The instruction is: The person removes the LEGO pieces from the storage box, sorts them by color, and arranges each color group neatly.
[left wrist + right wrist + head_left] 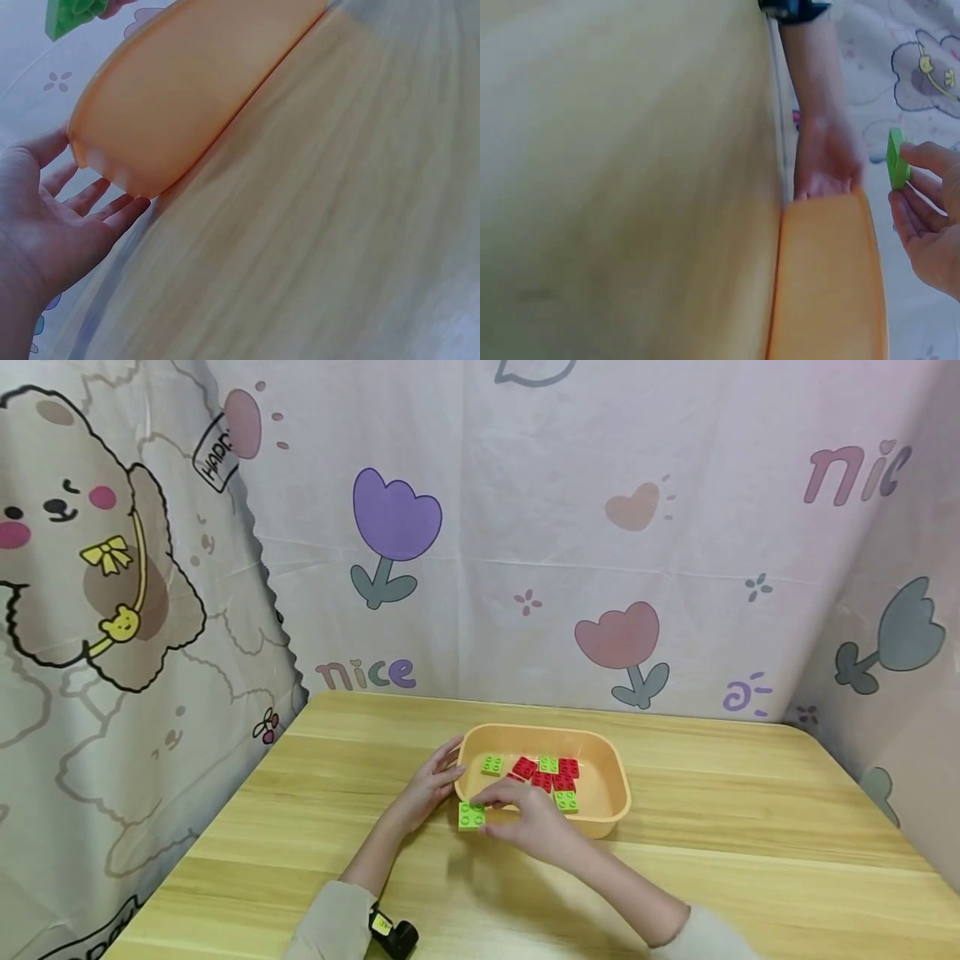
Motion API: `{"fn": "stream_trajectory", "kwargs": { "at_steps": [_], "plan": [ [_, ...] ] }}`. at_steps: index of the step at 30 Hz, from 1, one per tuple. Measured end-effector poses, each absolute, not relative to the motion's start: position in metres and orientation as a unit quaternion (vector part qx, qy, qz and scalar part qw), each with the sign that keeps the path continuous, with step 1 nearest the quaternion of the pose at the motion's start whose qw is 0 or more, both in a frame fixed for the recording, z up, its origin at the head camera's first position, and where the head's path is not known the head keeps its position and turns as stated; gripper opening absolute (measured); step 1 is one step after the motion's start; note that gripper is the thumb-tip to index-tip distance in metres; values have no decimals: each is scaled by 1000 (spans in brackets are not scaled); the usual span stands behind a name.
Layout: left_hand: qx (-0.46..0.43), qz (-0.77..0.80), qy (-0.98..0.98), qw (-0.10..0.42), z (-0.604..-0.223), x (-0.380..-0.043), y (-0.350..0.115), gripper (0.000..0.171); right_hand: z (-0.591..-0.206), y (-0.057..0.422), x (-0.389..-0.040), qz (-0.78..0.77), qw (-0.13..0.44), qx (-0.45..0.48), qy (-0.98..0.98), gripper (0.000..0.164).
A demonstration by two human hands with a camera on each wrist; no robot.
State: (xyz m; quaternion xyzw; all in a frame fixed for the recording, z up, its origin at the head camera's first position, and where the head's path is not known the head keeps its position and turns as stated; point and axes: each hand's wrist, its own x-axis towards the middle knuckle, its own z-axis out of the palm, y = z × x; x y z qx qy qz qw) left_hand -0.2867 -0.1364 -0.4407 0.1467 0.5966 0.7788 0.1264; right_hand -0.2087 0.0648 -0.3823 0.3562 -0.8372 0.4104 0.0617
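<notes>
Between thumb and fingertips, my right hand (532, 827) pinches a green toy building brick (471, 816) with studs on top. In the head view the brick overlaps the near left corner of an orange plastic bin (615, 810). The right wrist view shows the green brick (897, 159) edge-on, above the height of the bin's rim. My left hand (427, 789) touches the bin's left end, its thumb at the rim and its fingers spread along the outer wall (172, 97). Inside the bin lie several red bricks (525, 767) and green bricks (492, 765), partly hidden by my right hand.
The bin stands on a light wooden table (360, 743). Behind and beside the table hang printed curtains (510, 527). A black wrist strap with a camera (393, 935) is on my left wrist, near the table surface.
</notes>
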Motion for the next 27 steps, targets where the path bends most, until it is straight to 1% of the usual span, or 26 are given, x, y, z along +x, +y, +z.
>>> {"fn": "stream_trajectory", "kwargs": {
  "at_steps": [7,11,19,23,27],
  "plan": [
    [159,780,591,134,-441,-287,-138,59,-395,55,-192,431,64,341,-833,29],
    [163,776,594,133,-441,-287,-138,58,-402,50,-187,428,81,329,-838,29],
    [165,776,592,138,-441,-288,-138,57,-421,44,-183,414,109,318,-846,29],
    [164,777,592,135,-440,-287,-138,58,-432,41,-183,402,130,331,-844,31],
    [157,777,595,135,-439,-287,-138,57,-440,40,-183,410,124,334,-840,31]
  ]
}}
